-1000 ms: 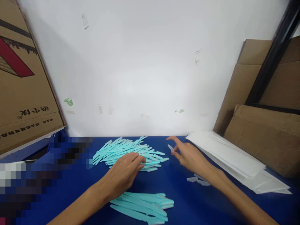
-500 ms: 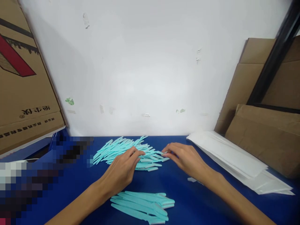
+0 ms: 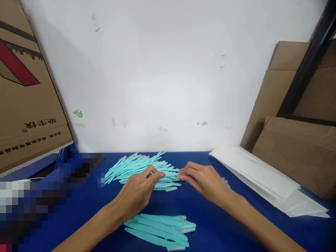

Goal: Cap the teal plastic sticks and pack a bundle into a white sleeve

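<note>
Between my two hands a thin turquoise stick [image 3: 172,175] is held lengthwise. My left hand [image 3: 144,183] pinches its left end, with thumb and fingers together. At its right end, the fingertips of my right hand [image 3: 203,180] are closed on it. Behind my left hand lies a loose pile of turquoise sticks [image 3: 131,166] on the blue table. Nearer to me, a smaller group of the same flat turquoise sticks [image 3: 157,229] lies roughly side by side, wider ends to the right.
White sheets or bags [image 3: 257,171] lie on the blue table [image 3: 210,224] at the right, beside brown cardboard [image 3: 296,150]. A printed carton [image 3: 31,105] stands at the left. Small translucent pieces [image 3: 225,182] lie behind my right forearm. A white wall [image 3: 157,77] rises behind.
My right hand has shifted slightly left, closer to my left hand, and its fingers have closed on the stick's end. The small translucent pieces beside my right forearm now show farther back.
</note>
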The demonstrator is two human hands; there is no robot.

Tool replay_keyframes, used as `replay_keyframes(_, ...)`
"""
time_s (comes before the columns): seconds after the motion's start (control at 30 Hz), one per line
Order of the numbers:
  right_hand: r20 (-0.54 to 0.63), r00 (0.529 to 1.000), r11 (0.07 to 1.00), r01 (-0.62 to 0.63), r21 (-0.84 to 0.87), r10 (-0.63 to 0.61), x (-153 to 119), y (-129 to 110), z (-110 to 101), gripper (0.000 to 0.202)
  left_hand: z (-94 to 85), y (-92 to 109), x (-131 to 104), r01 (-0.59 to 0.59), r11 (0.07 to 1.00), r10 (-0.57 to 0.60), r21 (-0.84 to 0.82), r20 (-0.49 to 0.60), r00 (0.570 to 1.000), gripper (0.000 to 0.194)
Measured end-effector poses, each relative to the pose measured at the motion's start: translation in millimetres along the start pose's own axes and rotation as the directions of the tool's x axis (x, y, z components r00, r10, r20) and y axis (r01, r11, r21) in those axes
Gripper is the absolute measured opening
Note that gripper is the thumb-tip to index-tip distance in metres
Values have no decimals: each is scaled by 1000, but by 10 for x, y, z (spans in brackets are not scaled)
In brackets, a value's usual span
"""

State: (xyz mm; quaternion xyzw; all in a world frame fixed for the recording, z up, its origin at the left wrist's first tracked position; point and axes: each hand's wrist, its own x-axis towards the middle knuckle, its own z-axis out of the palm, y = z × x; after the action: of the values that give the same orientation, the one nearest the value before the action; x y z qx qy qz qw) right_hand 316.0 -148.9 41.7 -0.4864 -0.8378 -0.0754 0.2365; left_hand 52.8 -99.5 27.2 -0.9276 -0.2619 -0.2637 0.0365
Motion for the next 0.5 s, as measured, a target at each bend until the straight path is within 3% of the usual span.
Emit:
replay_keyframes(0.3, -4, 999, 987, 40, 156, -40, -1, -141, 78, 28, 57, 20, -46, -126, 992, 126, 7, -32, 992, 40)
replay_keyframes(0.5, -5, 1000, 988, 21, 154, -20, -20, -236, 129, 29, 94, 56, -48, -184, 982, 188, 49, -95, 978, 46)
